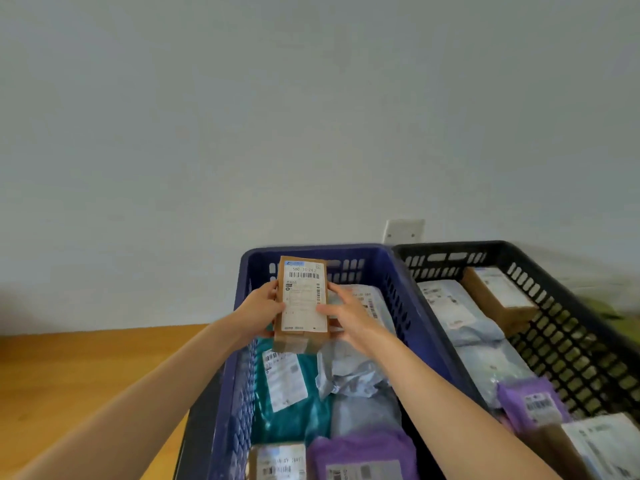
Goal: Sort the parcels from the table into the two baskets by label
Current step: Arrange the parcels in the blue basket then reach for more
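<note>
Hands (pixel 261 308) (pixel 349 315) grip | flat cardboard box (pixel 302 303) | over blue slotted basket (pixel 398 271)

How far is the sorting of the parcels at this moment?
Done: several parcels already lie in the blue basket, among them a teal parcel, and in the black basket, among them a brown box. In hand: the left hand and the right hand hold a cardboard parcel, its label visible, over the blue basket. Left: only part of the wooden table shows, so what remains cannot be told.

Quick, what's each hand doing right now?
Left hand: holding the brown box by its left edge.
Right hand: holding the same box's right edge.
</note>
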The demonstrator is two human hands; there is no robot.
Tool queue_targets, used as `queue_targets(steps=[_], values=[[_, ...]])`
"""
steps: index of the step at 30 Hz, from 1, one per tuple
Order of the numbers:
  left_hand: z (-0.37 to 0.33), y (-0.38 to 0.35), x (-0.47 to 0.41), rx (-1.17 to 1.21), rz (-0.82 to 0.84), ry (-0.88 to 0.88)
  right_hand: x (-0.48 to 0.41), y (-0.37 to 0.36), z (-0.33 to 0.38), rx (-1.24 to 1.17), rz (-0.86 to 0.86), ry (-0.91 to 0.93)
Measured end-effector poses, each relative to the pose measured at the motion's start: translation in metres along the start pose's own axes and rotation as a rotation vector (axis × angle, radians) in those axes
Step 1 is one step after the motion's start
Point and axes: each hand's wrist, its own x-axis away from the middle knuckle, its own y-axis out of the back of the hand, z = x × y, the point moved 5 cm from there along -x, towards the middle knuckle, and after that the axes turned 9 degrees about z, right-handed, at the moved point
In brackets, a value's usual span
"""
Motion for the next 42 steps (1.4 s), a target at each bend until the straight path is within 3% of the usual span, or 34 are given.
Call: queue_targets(steps=[11, 22, 27, 30, 32, 36, 42], values=[[0.021, 0.003, -0.061, -0.052, -0.069, 0.157, -0.06, 0.008, -0.025, 0.095, 0.109, -0.09], [0.025, -0.011, -0.094, -0.053, -0.048, 0.194, -0.075, 0.03, -0.025, 0.32, 0.091, -0.004], [0.038, -0.013, -0.101, -0.007, -0.043, 0.234, -0.079, 0.022, -0.031, 0.577, 0.023, 0.003], [0.036, -0.015, -0.103, -0.034, -0.037, 0.227, -0.078, 0.026, -0.021, 0.923, -0.066, 0.096], [0.035, -0.013, -0.106, -0.03, -0.05, 0.223, -0.08, 0.029, -0.02, 1.12, -0.014, 0.149], [0.039, -0.014, -0.114, 0.017, -0.067, 0.235, -0.09, 0.039, -0.034, 1.219, 0.12, 0.089], [0.045, -0.018, -0.124, 0.032, -0.067, 0.252, -0.1, 0.049, -0.044, 1.253, 0.156, 0.023]])
